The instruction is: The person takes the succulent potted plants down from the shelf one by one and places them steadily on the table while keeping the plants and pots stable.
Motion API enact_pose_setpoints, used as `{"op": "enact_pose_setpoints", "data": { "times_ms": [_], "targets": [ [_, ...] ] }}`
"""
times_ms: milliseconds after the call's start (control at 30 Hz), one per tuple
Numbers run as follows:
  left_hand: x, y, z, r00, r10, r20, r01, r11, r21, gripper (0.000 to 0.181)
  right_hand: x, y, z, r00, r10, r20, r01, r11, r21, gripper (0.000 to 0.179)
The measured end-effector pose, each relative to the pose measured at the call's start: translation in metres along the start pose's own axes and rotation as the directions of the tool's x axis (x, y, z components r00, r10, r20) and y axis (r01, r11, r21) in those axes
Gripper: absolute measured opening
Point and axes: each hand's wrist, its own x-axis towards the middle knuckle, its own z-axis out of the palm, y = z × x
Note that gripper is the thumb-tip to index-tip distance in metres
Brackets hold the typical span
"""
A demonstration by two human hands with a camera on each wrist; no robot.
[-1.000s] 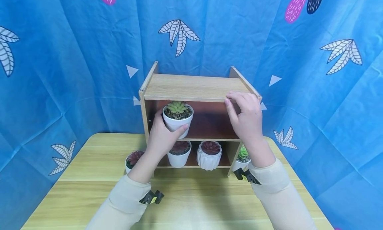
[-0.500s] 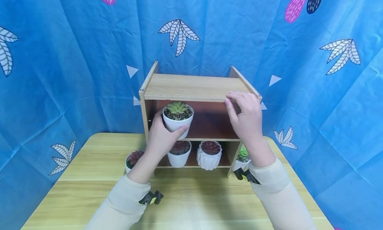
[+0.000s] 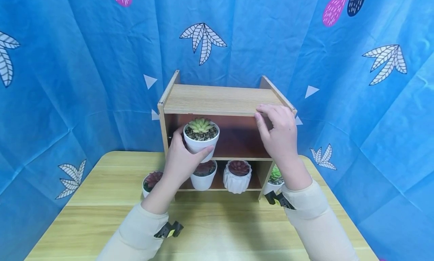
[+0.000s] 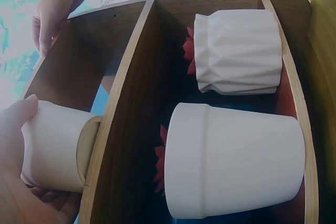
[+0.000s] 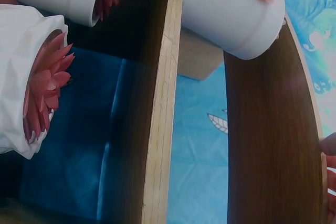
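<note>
My left hand [image 3: 181, 157] grips a white pot [image 3: 200, 146] with a green succulent [image 3: 200, 125], thumb across its front. The pot is at the mouth of the upper compartment of a small wooden shelf [image 3: 220, 99]. In the left wrist view the pot's base [image 4: 86, 148] is right at the middle board's front edge [image 4: 118, 90]. My right hand [image 3: 279, 132] holds the front edge of the top board near its right end, fingers above and thumb at the front. Below, a smooth white pot [image 3: 202, 181] and a ridged white pot [image 3: 236, 182], both with red succulents, stand in the lower compartment.
A potted red succulent [image 3: 152, 179] stands on the table [image 3: 112, 178] left of the shelf, partly behind my left arm. On the right, a potted green succulent [image 3: 275, 177] is partly covered by my right arm. A blue patterned curtain [image 3: 112, 65] hangs around behind.
My left hand and its pot have come slightly toward me and down, so the green succulent shows more fully below the top board. My right hand stays where it was.
</note>
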Motion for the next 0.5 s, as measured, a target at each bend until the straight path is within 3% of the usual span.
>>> {"op": "enact_pose_setpoints", "data": {
  "times_ms": [500],
  "targets": [
    [-0.014, 0.000, -0.010, 1.000, -0.019, 0.010, 0.019, 0.999, -0.041, 0.110, 0.000, -0.001, -0.001, 1.000, -0.002, 0.002, 0.002, 1.000, -0.002, 0.020]
  ]
}}
